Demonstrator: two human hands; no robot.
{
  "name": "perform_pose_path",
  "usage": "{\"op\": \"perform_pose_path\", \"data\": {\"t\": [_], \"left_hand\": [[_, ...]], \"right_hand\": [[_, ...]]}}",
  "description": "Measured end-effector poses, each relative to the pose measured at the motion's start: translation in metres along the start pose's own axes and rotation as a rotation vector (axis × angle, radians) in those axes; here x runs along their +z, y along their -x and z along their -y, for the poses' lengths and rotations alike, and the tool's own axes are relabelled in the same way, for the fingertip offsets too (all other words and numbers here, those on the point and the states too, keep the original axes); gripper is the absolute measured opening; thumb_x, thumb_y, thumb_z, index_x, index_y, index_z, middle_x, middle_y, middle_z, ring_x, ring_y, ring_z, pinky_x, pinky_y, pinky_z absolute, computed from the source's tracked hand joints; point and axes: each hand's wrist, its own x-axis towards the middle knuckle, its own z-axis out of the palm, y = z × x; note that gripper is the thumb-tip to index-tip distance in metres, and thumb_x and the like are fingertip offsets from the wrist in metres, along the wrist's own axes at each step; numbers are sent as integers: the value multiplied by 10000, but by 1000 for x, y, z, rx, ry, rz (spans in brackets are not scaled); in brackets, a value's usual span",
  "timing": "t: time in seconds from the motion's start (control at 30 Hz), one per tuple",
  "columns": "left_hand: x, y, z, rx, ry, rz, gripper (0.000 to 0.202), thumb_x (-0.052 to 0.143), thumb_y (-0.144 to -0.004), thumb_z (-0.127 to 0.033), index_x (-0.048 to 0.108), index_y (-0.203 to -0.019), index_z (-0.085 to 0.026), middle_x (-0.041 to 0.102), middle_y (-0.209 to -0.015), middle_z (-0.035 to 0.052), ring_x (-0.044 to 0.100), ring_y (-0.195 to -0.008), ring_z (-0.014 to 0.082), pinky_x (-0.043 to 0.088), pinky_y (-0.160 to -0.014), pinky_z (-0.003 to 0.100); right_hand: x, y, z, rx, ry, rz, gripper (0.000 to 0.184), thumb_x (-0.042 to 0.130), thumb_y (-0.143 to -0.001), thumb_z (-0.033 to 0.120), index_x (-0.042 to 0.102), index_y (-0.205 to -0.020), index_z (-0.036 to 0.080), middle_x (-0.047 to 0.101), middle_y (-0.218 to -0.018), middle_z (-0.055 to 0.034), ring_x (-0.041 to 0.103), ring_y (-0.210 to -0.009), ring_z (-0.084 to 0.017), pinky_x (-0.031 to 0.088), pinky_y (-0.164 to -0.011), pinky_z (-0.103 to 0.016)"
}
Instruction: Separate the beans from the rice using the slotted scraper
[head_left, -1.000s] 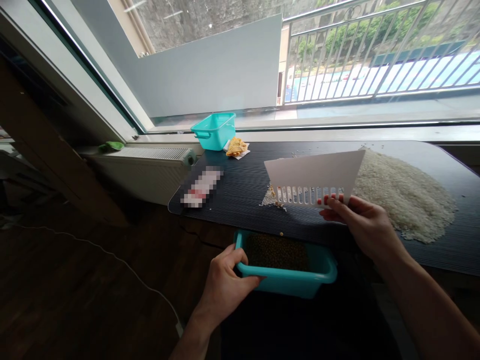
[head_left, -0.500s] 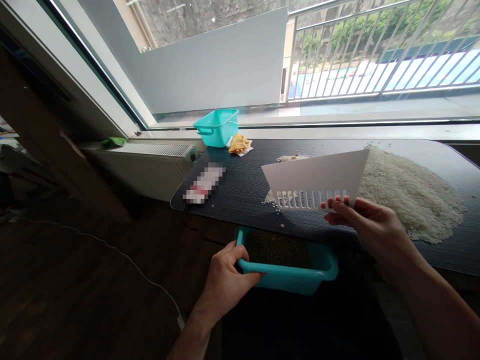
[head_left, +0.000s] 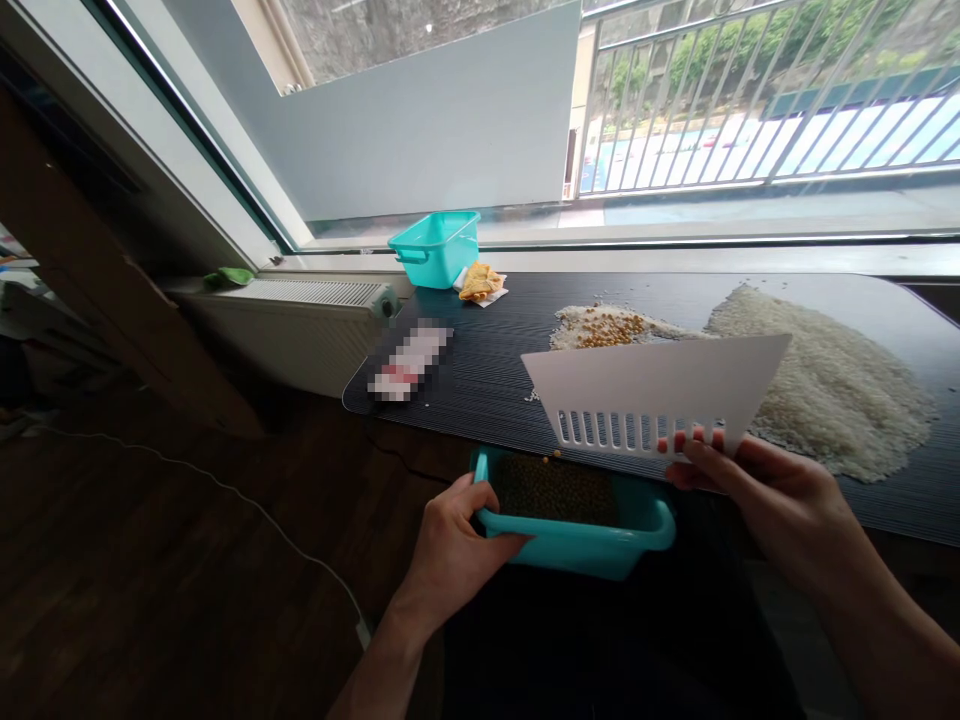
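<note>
My left hand (head_left: 465, 530) is closed on the left rim of a teal plastic tub (head_left: 577, 545), held just below the table's front edge. Small brownish grains or beans (head_left: 559, 490) cover the tub's bottom. In my right hand (head_left: 765, 480) is a flat white plastic scraper (head_left: 652, 385) with a row of slots, gripped at its lower right over the table edge. Two yellow beans (head_left: 551, 457) show between the tub and the scraper. Behind the scraper lies a small patch of rice with yellow beans on it (head_left: 600, 326), partly hidden.
A large rice heap (head_left: 832, 380) spreads over the right of the dark table (head_left: 487, 370). At the far left stand another teal tub (head_left: 439, 250) and a yellow folded item (head_left: 481, 283) on white paper. A blurred flat item (head_left: 411, 362) lies nearer. A radiator (head_left: 300, 335) adjoins the table.
My right hand has brought the scraper nearer and lower, uncovering more of the beans on rice behind it. Yellow beans have moved down toward the tub. My left hand keeps its hold.
</note>
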Motion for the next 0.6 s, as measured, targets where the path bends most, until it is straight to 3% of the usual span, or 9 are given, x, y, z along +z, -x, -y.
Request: {"op": "perform_pose_path", "data": {"t": [0.1,0.2,0.3,0.43,0.6], "left_hand": [[-1,0,-1,9,8,-6,347,864,-659,-195,525,-589,-215,534,-706,-63,509,-665,115,347,-630,233],[-2,0,-1,-7,7,-1,344,858,-654,-186,522,-589,-215,536,-703,-63,510,-666,116,341,-623,233],[-2,0,0,-10,3,-2,344,860,-654,-201,523,-589,-215,531,-698,-63,499,-662,116,339,-625,234],[-1,-2,5,9,-11,-13,333,830,-671,-222,506,-595,-217,549,-721,-48,516,-682,126,359,-645,239],[-4,-2,9,2,-54,-19,292,800,-652,-203,512,-607,-222,563,-728,-40,539,-693,140,366,-651,243]], "right_hand": [[10,-2,3,-53,-19,-33,648,998,-528,856,891,-820,287,899,-883,-46,818,-671,-237,754,-734,-432],[15,-8,6,-62,-11,75,663,1004,-506,860,891,-800,277,886,-831,-44,806,-637,-237,749,-679,-416],[13,-19,10,-116,-5,73,583,999,-605,817,900,-837,291,887,-851,-40,820,-671,-245,755,-704,-422],[13,-51,20,-230,-28,-85,532,977,-657,811,889,-862,328,893,-906,-34,836,-733,-263,762,-758,-458],[29,-94,26,-246,-28,-45,560,999,-616,789,857,-815,285,858,-803,-23,821,-702,-235,749,-739,-432]]}}
